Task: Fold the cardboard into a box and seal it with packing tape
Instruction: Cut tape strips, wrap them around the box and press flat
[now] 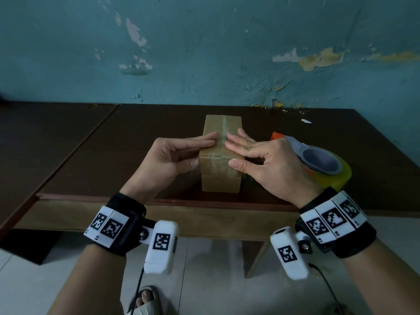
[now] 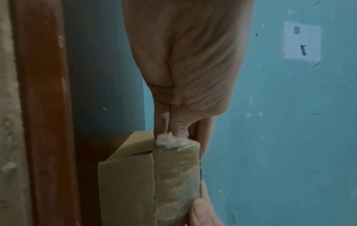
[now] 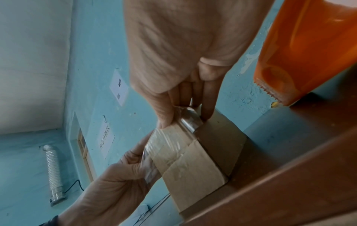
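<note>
The cardboard box [image 1: 221, 153] stands closed near the front edge of the dark wooden table [image 1: 113, 142], clear tape along its top seam. The left hand [image 1: 175, 155] and right hand [image 1: 261, 160] lie flat-fingered on its top, thumbs against the near face, gripping nothing. Only the right wrist view shows the orange tape dispenser's [image 3: 309, 50] serrated blade.

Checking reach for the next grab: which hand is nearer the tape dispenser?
Right. The right hand lies flat on the box, directly beside the tape dispenser on the table. The left hand presses the box's far side, with the box between it and the dispenser.
</note>
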{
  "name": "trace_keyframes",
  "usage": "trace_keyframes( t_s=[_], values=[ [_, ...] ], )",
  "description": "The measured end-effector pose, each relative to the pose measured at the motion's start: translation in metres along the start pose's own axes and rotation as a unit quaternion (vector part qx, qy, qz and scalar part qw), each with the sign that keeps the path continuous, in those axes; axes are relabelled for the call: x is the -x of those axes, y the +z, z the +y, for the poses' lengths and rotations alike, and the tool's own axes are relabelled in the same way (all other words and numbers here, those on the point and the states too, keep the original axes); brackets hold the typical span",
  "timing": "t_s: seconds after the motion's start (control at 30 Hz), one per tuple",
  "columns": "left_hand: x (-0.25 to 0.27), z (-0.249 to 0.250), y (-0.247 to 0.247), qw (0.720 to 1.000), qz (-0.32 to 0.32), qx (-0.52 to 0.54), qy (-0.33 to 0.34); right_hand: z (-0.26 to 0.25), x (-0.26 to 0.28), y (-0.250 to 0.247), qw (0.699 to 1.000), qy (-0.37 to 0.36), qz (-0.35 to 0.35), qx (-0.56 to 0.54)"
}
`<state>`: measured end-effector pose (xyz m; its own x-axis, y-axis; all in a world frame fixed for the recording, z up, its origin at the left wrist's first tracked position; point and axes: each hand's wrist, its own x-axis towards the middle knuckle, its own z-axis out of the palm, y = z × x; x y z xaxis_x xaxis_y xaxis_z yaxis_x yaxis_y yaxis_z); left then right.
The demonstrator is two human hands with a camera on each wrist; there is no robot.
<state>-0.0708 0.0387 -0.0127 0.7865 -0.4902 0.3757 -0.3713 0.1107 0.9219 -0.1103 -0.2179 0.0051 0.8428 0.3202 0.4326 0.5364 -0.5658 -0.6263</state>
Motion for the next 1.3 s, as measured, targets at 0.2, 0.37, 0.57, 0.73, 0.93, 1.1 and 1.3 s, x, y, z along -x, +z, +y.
trace_keyframes(
  t_s=[0.2,0.37,0.57,0.73,0.93,1.1,1.3],
  values=[
    [0.000,0.001,0.000,1.000,0.006,0.014,-0.001,0.000,0.000,0.000,1.000,0.003,0.000,0.001],
    [-0.001,0.001,0.000,1.000,0.008,-0.003,-0.004,0.000,0.000,0.001,1.000,0.003,0.005,0.000],
    [0.001,0.003,0.004,1.000,0.019,-0.019,-0.009,0.000,-0.001,0.001,1.000,0.005,0.007,-0.003],
    [0.001,0.002,0.010,0.998,0.048,-0.051,0.007,0.001,-0.001,0.002,1.000,0.012,0.009,-0.018],
    [0.003,0.003,0.014,0.985,0.076,-0.148,0.035,0.000,-0.001,0.002,1.000,0.016,0.007,-0.024],
    [0.003,0.002,0.017,0.983,0.083,-0.162,0.032,0.001,-0.001,0.002,1.000,0.015,0.010,-0.021],
    [0.001,0.000,0.020,0.976,0.093,-0.188,0.052,0.001,-0.001,0.004,1.000,0.005,0.019,-0.005]
  ],
)
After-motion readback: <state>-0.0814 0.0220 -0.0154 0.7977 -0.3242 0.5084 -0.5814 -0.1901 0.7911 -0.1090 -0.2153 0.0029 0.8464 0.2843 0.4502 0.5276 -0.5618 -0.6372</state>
